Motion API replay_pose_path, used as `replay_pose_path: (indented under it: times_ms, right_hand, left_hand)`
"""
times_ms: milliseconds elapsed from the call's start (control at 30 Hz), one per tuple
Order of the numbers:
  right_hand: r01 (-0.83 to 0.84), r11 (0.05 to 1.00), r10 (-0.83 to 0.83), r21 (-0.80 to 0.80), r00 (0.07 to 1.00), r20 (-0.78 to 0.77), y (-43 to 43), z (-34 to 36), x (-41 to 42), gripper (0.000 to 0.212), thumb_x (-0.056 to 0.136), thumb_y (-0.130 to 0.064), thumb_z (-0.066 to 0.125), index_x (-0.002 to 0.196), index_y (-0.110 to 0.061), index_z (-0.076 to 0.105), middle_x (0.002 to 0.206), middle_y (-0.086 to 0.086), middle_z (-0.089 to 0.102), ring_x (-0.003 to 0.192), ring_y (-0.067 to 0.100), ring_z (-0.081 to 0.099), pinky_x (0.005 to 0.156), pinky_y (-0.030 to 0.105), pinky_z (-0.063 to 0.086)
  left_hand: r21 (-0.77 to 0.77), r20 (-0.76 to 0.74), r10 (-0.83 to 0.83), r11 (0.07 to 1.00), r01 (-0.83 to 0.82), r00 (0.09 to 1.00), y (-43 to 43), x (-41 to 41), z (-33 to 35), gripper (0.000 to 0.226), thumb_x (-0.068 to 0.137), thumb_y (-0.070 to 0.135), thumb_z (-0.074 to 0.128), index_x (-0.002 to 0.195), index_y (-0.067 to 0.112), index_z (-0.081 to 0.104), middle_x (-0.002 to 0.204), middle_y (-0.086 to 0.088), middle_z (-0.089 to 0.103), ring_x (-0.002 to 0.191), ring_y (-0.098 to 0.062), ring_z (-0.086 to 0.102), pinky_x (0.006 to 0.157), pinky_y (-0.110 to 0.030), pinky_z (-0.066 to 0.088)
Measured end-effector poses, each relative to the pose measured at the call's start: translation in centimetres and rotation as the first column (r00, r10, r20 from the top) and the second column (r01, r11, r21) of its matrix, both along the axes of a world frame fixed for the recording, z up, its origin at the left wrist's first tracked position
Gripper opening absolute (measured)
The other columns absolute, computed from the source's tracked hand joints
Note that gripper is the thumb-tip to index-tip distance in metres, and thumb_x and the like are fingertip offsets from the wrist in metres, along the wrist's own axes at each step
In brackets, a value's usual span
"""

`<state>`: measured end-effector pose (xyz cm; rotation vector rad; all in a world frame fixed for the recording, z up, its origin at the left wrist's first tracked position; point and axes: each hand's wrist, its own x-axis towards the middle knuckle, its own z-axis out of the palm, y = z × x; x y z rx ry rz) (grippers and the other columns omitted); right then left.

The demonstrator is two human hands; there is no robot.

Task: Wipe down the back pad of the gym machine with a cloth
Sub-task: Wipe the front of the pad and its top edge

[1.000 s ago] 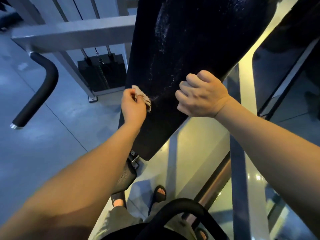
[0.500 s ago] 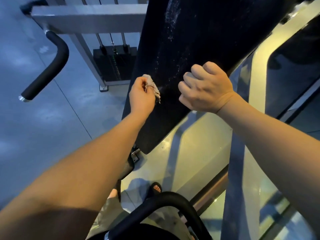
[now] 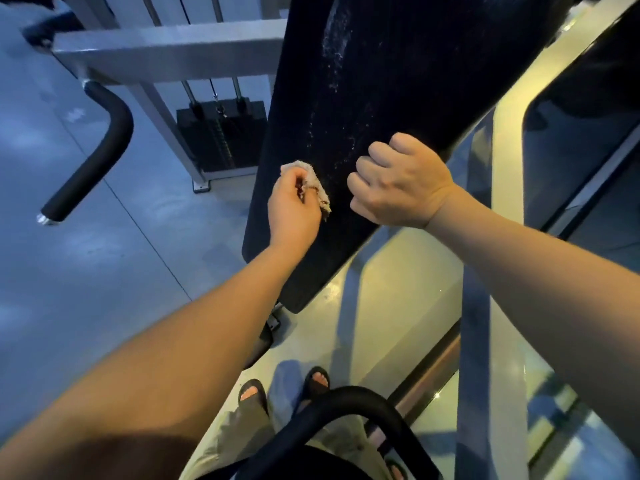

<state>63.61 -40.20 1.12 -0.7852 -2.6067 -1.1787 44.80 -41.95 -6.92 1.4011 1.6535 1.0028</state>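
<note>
Wiping is in hand: the left hand (image 3: 294, 206) has its grip clamped on the bunched cloth (image 3: 317, 183) and presses it low on the back pad (image 3: 398, 64). The right hand (image 3: 398, 181) is an empty fist and rests on the pad beside it. The white streaks (image 3: 332, 46) higher up probably need upward strokes next.

A: How's the left hand (image 3: 294, 206)?
B: Arm stretched forward, fingers curled round a cloth (image 3: 317, 187).
A: And the right hand (image 3: 398, 181)?
B: Fisted, back upward, holding nothing; forearm reaches in from the right.

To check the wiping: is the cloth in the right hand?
No, the left hand grips the cloth against the back pad.
</note>
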Motion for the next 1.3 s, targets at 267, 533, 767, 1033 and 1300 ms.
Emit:
replay_pose_path:
  times_ms: [267, 533, 767, 1033, 1300]
  right_hand:
    - [0.067, 0.997, -0.067, 0.024, 0.998, 0.022, -0.2, -0.4, -0.2, 0.034, 0.101, -0.022, 0.037, 0.067, -0.016, 0.04, 0.063, 0.003, 0.043, 0.06, 0.025, 0.041, 0.06, 0.036, 0.028]
    - [0.097, 0.994, -0.099, 0.041, 0.994, 0.038, -0.2, -0.4, -0.4, 0.034, 0.1, -0.024, 0.037, 0.067, -0.017, 0.039, 0.063, 0.003, 0.043, 0.061, 0.024, 0.041, 0.06, 0.036, 0.029]
    - [0.136, 0.989, -0.14, 0.06, 0.988, 0.068, -0.4, -0.5, -0.6, 0.033, 0.101, -0.026, 0.034, 0.07, -0.015, 0.035, 0.064, 0.002, 0.045, 0.063, 0.024, 0.043, 0.063, 0.036, 0.03]
    - [0.169, 0.984, -0.174, 0.053, 0.976, 0.133, -0.4, -0.2, -0.9, 0.037, 0.1, -0.033, 0.035, 0.07, -0.016, 0.047, 0.067, 0.001, 0.049, 0.067, 0.024, 0.046, 0.065, 0.037, 0.03]
    - [0.186, 0.982, -0.189, 0.034, 0.973, 0.134, -0.5, -0.3, -0.9, 0.036, 0.1, -0.031, 0.035, 0.069, -0.016, 0.047, 0.066, 0.002, 0.048, 0.066, 0.024, 0.045, 0.065, 0.037, 0.026]
  left_hand:
    - [0.05, 0.024, -0.098, 0.994, 0.097, 0.995, -0.4, -1.7, -1.0, 0.008, 0.098, 0.022, 0.059, 0.101, 0.029, 0.063, 0.103, 0.009, 0.062, 0.091, -0.001, 0.062, 0.079, -0.019, 0.052]
    - [0.025, -0.043, -0.373, 0.927, 0.374, 0.927, -4.7, -0.6, -1.3, 0.015, 0.095, 0.001, 0.055, 0.096, 0.014, 0.061, 0.096, 0.015, 0.057, 0.09, 0.005, 0.058, 0.077, -0.007, 0.042]
    - [0.132, -0.015, -0.049, 0.99, 0.051, 0.999, 0.9, -1.1, 0.9, 0.021, 0.098, 0.012, 0.054, 0.118, 0.018, 0.059, 0.113, 0.007, 0.053, 0.094, 0.011, 0.051, 0.08, -0.002, 0.039]
    - [-0.013, -0.201, -0.399, 0.914, 0.405, 0.895, -3.6, -2.1, -2.7, 0.023, 0.097, 0.008, 0.055, 0.115, 0.021, 0.059, 0.117, 0.007, 0.052, 0.092, 0.003, 0.05, 0.084, -0.015, 0.041]
    - [0.215, -0.173, -0.277, 0.926, 0.31, 0.945, 0.0, -1.3, 0.4, 0.029, 0.096, 0.004, 0.052, 0.12, 0.02, 0.055, 0.121, 0.007, 0.049, 0.102, -0.001, 0.051, 0.086, -0.007, 0.042]
